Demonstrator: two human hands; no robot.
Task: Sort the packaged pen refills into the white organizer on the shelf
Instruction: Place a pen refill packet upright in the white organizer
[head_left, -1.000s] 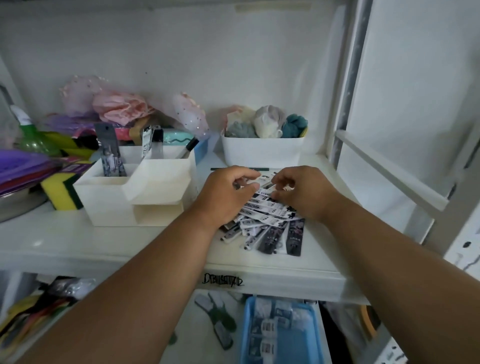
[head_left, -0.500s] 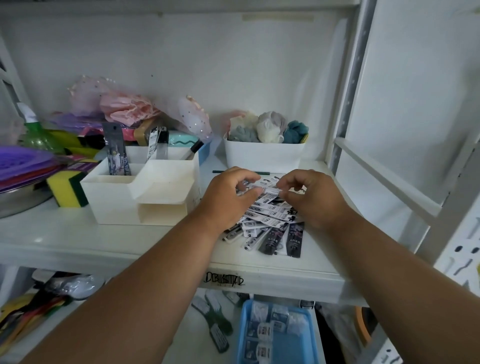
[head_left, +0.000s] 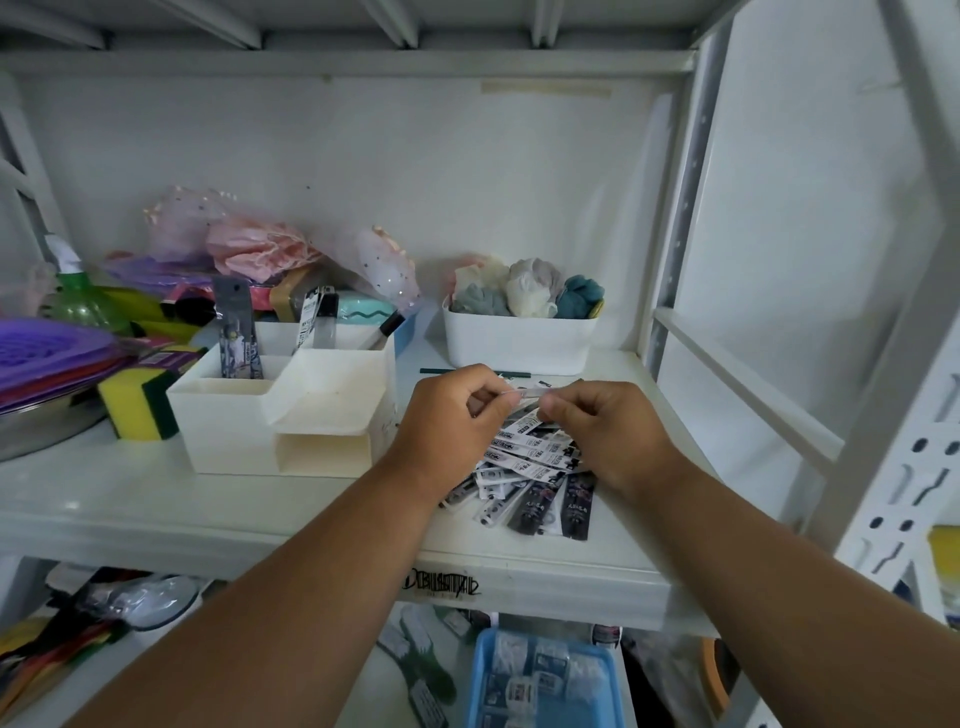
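Refill packets (head_left: 530, 465) lie in a fanned, overlapping heap on the shelf (head_left: 156, 512), just right of the white organizer (head_left: 283, 410) and in front of a white bin (head_left: 519, 340) stuffed with soft bundles. Both hands hover over the heap: the left hand (head_left: 449, 421) and the right hand (head_left: 605, 426) have their fingertips drawn together, pinching the two ends of one clear, narrow packet (head_left: 524, 396) lifted just above the rest.

The packets look slick and thin, so the main risk, as I judge it, is that a neighbouring packet clings to the lifted one and drops off on the way to the organizer, or that two go in together and end up in the wrong compartment. The heap's near end lies close to the shelf's front edge; a wrist dragging across it could push packets over, down toward the blue tray (head_left: 545, 680) below. Packets already stand upright in the organizer's back compartments, and a careless insertion could tip them.
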